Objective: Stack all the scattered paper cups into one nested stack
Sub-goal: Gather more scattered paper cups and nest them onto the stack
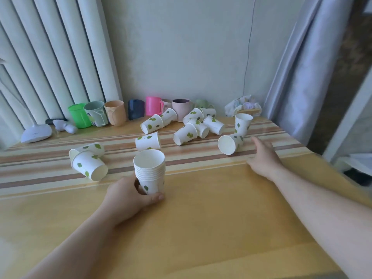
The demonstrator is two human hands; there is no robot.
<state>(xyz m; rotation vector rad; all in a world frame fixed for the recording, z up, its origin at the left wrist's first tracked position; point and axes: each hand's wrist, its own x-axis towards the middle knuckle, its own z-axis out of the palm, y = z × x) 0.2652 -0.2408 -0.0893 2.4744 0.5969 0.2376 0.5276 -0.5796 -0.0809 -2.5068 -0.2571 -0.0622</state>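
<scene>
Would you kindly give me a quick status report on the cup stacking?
Left hand gripping nested stack, upright. Right hand open, empty, beside tipped cup. Many loose cups across table; path unobstructed.

Two bare forearms come into view from the lower edge, one on each side. Neither carries a sleeve, a watch, a bracelet or a glove as far up as the picture shows. The left hand (128, 195) shows no ring, and its thumb ends in a short, unpainted nail. The right hand (262, 156) is likewise unadorned, seen from its back, with fine hair along the forearm behind it.
</scene>
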